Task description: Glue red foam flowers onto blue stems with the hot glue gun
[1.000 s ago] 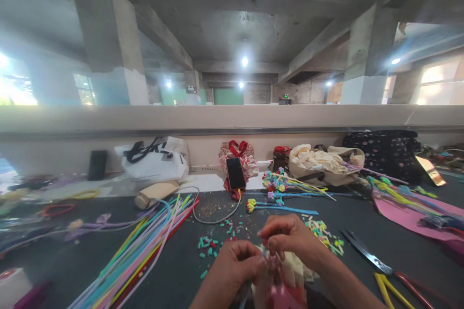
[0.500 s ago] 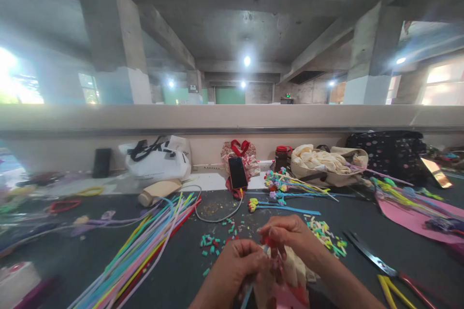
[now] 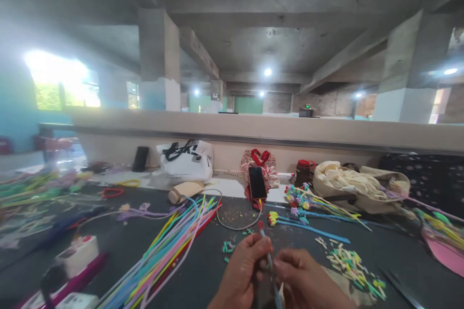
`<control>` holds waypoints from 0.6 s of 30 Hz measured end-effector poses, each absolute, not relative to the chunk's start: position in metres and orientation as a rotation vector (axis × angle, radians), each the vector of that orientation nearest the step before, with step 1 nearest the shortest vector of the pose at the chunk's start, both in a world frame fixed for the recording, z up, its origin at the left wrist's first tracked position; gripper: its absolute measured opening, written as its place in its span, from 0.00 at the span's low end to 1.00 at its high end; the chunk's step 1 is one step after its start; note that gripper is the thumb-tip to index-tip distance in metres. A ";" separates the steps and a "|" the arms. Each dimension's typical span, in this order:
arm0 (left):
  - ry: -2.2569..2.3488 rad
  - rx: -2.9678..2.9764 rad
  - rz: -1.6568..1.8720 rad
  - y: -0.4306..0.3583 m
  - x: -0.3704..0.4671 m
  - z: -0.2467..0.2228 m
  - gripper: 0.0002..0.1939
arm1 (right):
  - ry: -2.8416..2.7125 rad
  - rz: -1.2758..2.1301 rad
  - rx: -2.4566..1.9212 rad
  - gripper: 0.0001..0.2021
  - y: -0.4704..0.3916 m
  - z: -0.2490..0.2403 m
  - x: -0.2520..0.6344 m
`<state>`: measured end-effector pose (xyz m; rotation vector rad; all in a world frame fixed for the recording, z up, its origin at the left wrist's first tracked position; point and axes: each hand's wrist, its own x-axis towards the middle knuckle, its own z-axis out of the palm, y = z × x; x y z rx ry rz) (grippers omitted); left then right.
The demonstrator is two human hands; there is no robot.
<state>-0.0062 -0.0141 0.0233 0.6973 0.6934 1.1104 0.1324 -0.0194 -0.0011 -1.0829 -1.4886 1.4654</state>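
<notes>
My left hand [image 3: 243, 265] pinches a light blue pipe cleaner [image 3: 268, 257] between thumb and fingers, and a red tip [image 3: 260, 226] sticks up at its top end. Close on its right side is my right hand [image 3: 302, 275], fingers curled in and fingertips against the same stem; the exact grip is partly hidden. Beyond the hands lie finished-looking stems with yellow and red heads [image 3: 272, 218] on blue stalks. Small cut pieces of pipe cleaner [image 3: 353, 265] are heaped right of my right hand. A few green bits [image 3: 228, 247] lie near my left hand.
A bundle of long coloured pipe cleaners [image 3: 174, 251] spreads across the left. Scissors [image 3: 400, 289] lie at lower right. A phone [image 3: 257, 183] on a cable leans at the back between a white bag [image 3: 186, 161] and a cloth-filled basket [image 3: 362, 195]. A power strip [image 3: 78, 256] sits lower left.
The view has swung left. My hands have come lower and changed hold: the red tip, earlier among my right fingers, now shows free above my left hand.
</notes>
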 end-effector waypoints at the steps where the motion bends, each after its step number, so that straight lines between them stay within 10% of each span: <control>1: 0.699 0.696 1.133 -0.014 -0.006 0.023 0.17 | -1.502 1.471 -1.058 0.18 -0.019 -0.005 0.127; 18: 0.726 0.795 1.136 -0.010 -0.019 0.029 0.19 | -1.590 1.414 -1.151 0.17 -0.029 0.046 0.112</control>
